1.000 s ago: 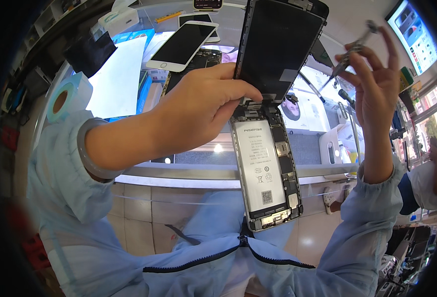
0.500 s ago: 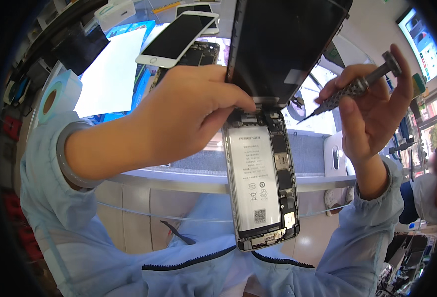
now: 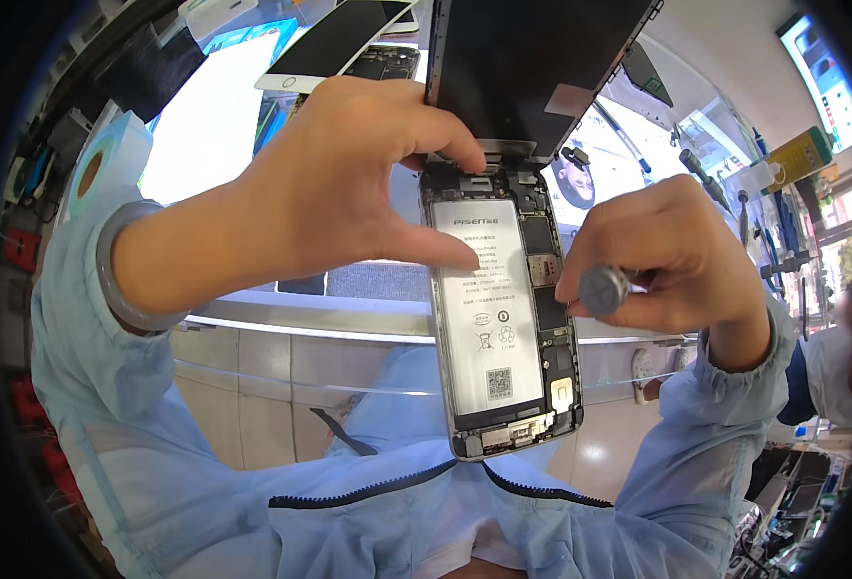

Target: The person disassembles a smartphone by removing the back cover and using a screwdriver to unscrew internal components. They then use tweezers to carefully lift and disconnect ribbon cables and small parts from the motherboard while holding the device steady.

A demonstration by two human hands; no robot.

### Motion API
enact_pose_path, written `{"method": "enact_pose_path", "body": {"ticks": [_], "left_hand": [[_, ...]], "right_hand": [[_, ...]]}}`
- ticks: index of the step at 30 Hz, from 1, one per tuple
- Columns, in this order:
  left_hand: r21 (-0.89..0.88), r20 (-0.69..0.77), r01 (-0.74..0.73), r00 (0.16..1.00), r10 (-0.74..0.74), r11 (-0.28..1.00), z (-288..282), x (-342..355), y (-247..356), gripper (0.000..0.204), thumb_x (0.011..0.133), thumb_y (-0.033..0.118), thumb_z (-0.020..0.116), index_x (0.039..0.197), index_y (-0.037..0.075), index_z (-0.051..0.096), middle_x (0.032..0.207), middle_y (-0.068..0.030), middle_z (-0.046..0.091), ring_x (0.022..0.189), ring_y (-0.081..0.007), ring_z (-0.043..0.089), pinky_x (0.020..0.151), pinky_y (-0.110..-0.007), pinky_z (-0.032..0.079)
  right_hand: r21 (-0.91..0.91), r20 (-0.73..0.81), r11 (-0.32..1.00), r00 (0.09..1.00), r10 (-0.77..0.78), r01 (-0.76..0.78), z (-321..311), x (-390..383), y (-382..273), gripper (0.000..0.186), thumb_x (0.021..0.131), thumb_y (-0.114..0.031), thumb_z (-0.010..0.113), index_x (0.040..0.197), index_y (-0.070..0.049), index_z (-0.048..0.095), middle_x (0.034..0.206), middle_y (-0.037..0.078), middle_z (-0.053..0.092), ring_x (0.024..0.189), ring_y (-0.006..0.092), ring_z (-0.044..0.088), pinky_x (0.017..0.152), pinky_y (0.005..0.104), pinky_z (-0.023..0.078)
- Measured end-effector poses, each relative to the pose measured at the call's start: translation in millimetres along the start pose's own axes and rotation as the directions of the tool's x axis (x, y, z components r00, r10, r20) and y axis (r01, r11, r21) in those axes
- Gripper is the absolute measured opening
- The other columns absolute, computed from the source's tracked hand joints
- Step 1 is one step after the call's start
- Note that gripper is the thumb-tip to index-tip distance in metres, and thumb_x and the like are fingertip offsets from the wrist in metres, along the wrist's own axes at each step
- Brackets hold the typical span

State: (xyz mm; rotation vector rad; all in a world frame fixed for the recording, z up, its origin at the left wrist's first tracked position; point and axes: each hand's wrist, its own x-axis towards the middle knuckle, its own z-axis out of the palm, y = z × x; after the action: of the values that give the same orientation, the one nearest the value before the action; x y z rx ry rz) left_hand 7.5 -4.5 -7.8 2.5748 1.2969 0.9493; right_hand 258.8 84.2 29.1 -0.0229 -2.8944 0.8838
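Observation:
An opened smartphone (image 3: 561, 381) is held over the table's front edge, its silver battery (image 3: 493, 309) and circuit board exposed. Its dark screen panel (image 3: 532, 68) stands folded up at the far end. My left hand (image 3: 349, 164) holds the phone from the left, the index finger at the joint between screen and body. The left thumb lies across the battery's upper part. Beside the phone's right edge, my right hand (image 3: 667, 251) is closed around a grey screwdriver (image 3: 603, 289), whose round cap faces me. The screwdriver's tip is hidden.
Behind my left hand lie a white-framed phone (image 3: 334, 43) and another opened phone (image 3: 387, 63). A white sheet (image 3: 204, 125) and a tape roll (image 3: 93, 174) are at the left. A yellow-green bottle (image 3: 797, 159) and tools stand at the right. A person (image 3: 836, 367) is beyond.
My left thumb has come away from the index finger and down onto the battery. My right hand has turned and moved left toward the phone, the screwdriver now end-on. The phone sits slightly higher in view.

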Motion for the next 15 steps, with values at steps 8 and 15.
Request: {"method": "enact_pose_path", "body": {"ticks": [8, 15], "left_hand": [[-0.020, -0.026, -0.015, 1.000, 0.015, 1.000, 3.8, -1.0, -2.2, 0.051, 0.051, 0.022, 0.090, 0.094, 0.006, 0.068, 0.091, -0.0071, 0.065, 0.076, -0.0196, 0.062, 0.065, -0.027, 0.049], [-0.049, -0.052, -0.002, 0.999, 0.000, 0.999, 6.7, -1.1, -0.2, 0.046, 0.057, 0.025, 0.087, 0.093, 0.005, 0.068, 0.085, -0.0087, 0.062, 0.073, -0.0217, 0.060, 0.064, -0.029, 0.048]], "right_hand": [[-0.250, -0.082, 0.959, 0.990, 0.118, -0.135, 14.5, -2.2, -40.6, 0.029, 0.053, 0.009, 0.066, 0.079, -0.003, 0.070, 0.084, 0.011, 0.070, 0.064, 0.0237, 0.067, 0.055, 0.0270, 0.053], [-0.387, -0.047, 0.892, 0.971, 0.233, -0.232, 15.2, 2.9, -54.6, 0.022, 0.056, 0.005, 0.068, 0.076, -0.003, 0.068, 0.076, 0.010, 0.067, 0.065, 0.0273, 0.065, 0.056, 0.0328, 0.052]]}}
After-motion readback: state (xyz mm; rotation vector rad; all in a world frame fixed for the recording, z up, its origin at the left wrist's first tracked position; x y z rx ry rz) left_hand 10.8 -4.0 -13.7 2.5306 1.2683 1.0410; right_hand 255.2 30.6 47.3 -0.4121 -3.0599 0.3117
